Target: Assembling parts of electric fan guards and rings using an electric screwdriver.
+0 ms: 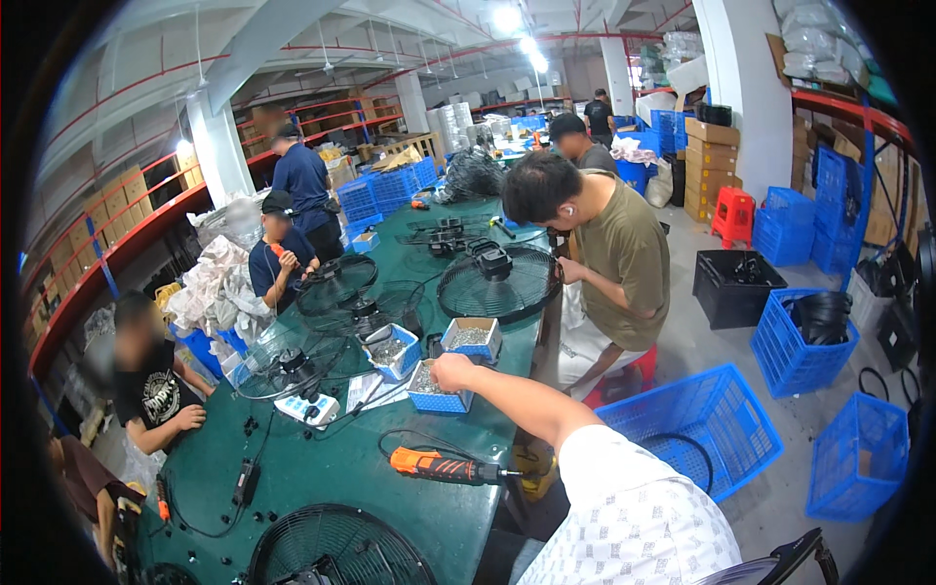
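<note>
My right hand (451, 371) reaches from the lower right over a small blue-and-white box (441, 402) of small metal parts, like screws. Its fingers are curled down at the box's left side, and their tips are hard to make out. My left hand is out of view. Close behind stand two similar boxes of metal parts, a tilted one (398, 363) and another (472, 336). An orange-and-black electric screwdriver (444, 466) lies on the green table nearer to me, its bit pointing right. A black fan grille (336, 551) with a motor sits at the near edge.
Along the green table (370, 478) lie more fan grilles, a white power strip (306, 409) and cables. A co-worker (619, 249) holds a large fan (499, 283) across the table's right edge. Blue crates (697, 424) stand on the floor at right; other people work on the left.
</note>
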`<action>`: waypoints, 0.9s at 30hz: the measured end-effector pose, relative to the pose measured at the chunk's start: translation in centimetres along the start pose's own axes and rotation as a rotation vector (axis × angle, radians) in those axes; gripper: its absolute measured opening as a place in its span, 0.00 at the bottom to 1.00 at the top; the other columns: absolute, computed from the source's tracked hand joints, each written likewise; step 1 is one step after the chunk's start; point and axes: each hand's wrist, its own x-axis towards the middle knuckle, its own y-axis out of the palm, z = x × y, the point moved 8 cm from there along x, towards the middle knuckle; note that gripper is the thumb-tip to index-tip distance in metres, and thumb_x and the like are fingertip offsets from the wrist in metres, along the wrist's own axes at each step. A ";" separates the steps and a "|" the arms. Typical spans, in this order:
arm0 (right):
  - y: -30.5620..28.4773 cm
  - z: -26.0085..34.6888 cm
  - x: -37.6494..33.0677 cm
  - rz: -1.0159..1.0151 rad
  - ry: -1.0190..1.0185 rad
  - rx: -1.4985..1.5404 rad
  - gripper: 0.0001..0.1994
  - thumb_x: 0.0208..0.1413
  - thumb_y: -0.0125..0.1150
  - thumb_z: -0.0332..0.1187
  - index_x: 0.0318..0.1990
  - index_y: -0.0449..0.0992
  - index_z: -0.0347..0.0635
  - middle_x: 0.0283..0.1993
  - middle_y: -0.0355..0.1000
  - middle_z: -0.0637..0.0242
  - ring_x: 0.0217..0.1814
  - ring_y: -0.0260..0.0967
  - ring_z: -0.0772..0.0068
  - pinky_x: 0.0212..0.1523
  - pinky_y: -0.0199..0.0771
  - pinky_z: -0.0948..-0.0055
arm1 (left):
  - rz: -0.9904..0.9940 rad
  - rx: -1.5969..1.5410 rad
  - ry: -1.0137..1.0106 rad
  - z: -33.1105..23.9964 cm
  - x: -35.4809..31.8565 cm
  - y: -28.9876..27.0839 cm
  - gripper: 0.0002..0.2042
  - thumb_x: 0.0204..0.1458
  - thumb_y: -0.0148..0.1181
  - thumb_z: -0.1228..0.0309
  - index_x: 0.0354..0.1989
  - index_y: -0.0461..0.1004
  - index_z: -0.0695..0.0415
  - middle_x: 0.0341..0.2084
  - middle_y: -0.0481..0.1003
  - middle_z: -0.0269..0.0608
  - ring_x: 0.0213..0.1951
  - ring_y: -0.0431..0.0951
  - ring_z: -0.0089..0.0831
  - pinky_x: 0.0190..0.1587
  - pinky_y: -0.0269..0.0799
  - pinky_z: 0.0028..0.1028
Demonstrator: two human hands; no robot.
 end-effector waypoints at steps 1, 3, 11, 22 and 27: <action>-0.1 0.0 -0.1 0.003 0.010 -0.024 0.12 0.40 0.58 0.28 0.34 0.84 0.54 0.33 0.78 0.59 0.40 0.77 0.55 0.41 0.77 0.58 | -0.001 0.001 -0.001 -0.1 -0.1 0.0 0.10 0.53 0.57 0.71 0.41 0.72 0.63 0.32 0.75 0.50 0.35 0.76 0.40 0.41 0.71 0.35; -0.2 0.3 -0.3 0.031 -0.001 -0.025 0.12 0.41 0.58 0.29 0.34 0.84 0.54 0.34 0.78 0.58 0.41 0.77 0.55 0.42 0.77 0.58 | -0.002 -0.004 -0.009 -0.2 0.0 0.0 0.11 0.53 0.57 0.71 0.42 0.71 0.63 0.33 0.75 0.50 0.36 0.75 0.40 0.42 0.71 0.35; -0.7 1.1 -0.6 0.043 0.007 -0.073 0.11 0.44 0.59 0.30 0.36 0.83 0.51 0.37 0.78 0.56 0.43 0.76 0.53 0.43 0.76 0.57 | -0.006 -0.018 -0.021 -0.4 0.1 -0.2 0.12 0.54 0.56 0.71 0.45 0.71 0.63 0.37 0.75 0.50 0.39 0.75 0.39 0.45 0.70 0.34; 0.2 0.6 0.2 0.019 0.022 -0.117 0.08 0.42 0.59 0.29 0.31 0.82 0.46 0.35 0.78 0.55 0.42 0.76 0.52 0.41 0.77 0.56 | -0.007 -0.046 -0.036 -0.9 -0.1 -0.1 0.14 0.55 0.55 0.72 0.49 0.70 0.64 0.42 0.75 0.50 0.44 0.75 0.38 0.50 0.69 0.33; 0.3 0.5 0.1 -0.002 -0.054 -0.072 0.07 0.43 0.60 0.31 0.30 0.81 0.44 0.33 0.77 0.53 0.40 0.77 0.54 0.39 0.77 0.56 | -0.030 -0.121 -0.055 -1.8 -0.1 -0.3 0.15 0.56 0.55 0.72 0.51 0.70 0.65 0.44 0.75 0.50 0.47 0.75 0.38 0.52 0.68 0.33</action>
